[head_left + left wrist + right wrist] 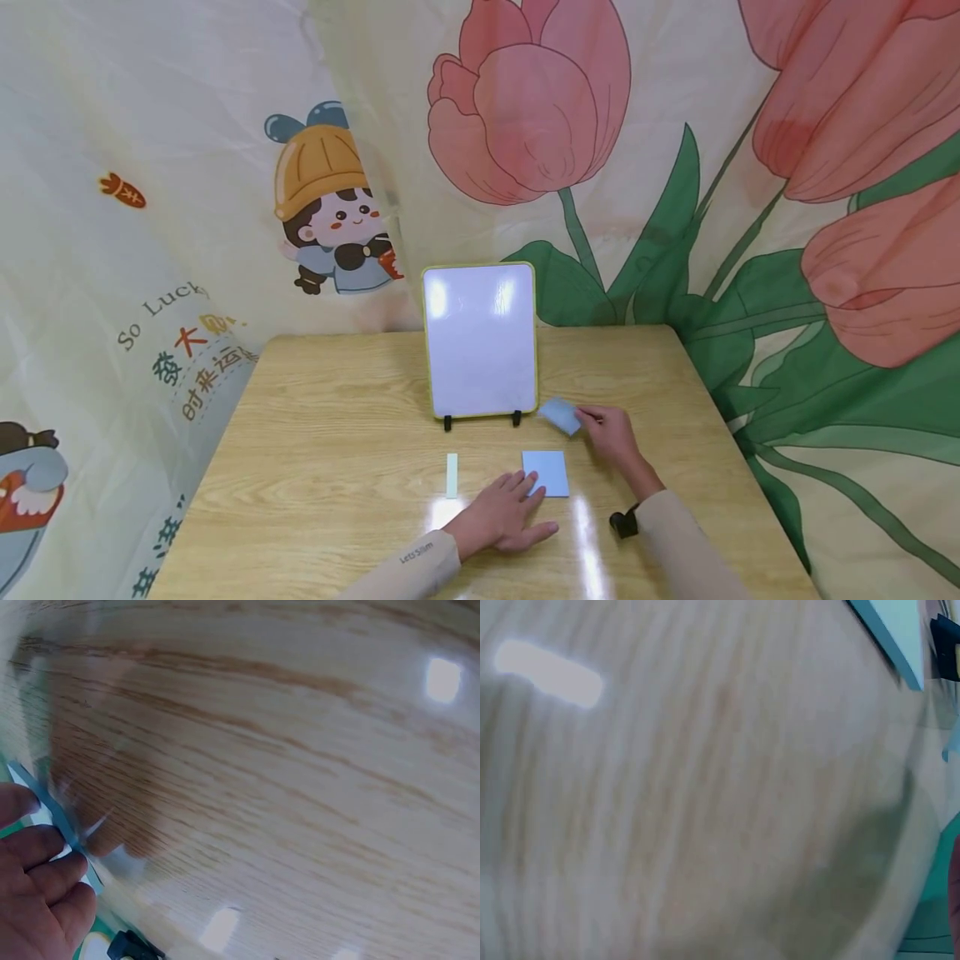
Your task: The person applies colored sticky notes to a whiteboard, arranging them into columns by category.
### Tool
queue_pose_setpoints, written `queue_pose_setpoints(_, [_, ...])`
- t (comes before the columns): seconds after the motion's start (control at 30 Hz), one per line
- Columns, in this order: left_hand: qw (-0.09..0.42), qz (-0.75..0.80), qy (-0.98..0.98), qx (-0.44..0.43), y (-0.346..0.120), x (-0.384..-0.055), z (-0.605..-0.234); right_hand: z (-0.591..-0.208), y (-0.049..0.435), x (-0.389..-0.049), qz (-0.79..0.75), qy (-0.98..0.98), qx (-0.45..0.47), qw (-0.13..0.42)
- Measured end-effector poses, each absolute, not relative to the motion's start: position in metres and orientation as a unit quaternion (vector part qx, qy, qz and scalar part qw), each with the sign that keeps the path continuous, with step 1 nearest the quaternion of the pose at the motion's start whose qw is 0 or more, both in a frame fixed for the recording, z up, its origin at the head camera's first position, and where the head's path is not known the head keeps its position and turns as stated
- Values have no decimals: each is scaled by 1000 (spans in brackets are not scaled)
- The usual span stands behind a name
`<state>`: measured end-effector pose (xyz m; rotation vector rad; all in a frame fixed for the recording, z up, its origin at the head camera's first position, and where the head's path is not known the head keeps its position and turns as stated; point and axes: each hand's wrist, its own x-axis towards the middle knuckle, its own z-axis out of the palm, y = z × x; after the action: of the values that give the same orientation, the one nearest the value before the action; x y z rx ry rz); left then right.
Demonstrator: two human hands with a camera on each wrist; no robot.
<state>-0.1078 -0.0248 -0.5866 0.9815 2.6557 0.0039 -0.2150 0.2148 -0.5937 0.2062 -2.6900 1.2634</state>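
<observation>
While, in the head view, the right hand (611,437) pinches a blue sheet (559,416) just right of the whiteboard (482,342), the left hand (504,512), spread and ungripping, covers one corner of the blue pad (551,472) before the whiteboard, near a pale strip (452,476). The left-wrist view shows it touching the pad; the right-wrist view, the pad's corner.

Head view: light was bright and fairly even, detail mostly crisp. Two glare spots sat high on the whiteboard (483,350); white streaks lay on the near part of the worktop (337,400). Left wrist view: dimmer, softer; glare patches showed upper right and along the bottom, dark brown patch beside the left hand (39,889). Right wrist view: hazy, wood grain blurred, elongated highlight upper left, murky shadow lower right; worktop edge looked bowed.
</observation>
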Motion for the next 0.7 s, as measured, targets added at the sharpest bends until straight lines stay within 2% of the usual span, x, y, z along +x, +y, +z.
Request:
queue_pose_setpoints(0.17, [164, -3, 926, 340, -23, -110, -587, -579, 217, -219, 363, -914, 142, 112])
queue_pose_setpoints(0.4, [171, -4, 924, 342, -22, -115, -583, -549, 215, -234, 296, -925, 211, 109])
queue_pose_setpoints(0.7, [169, -10, 926, 337, -22, -111, -583, -500, 188, -257, 231, -915, 290, 161])
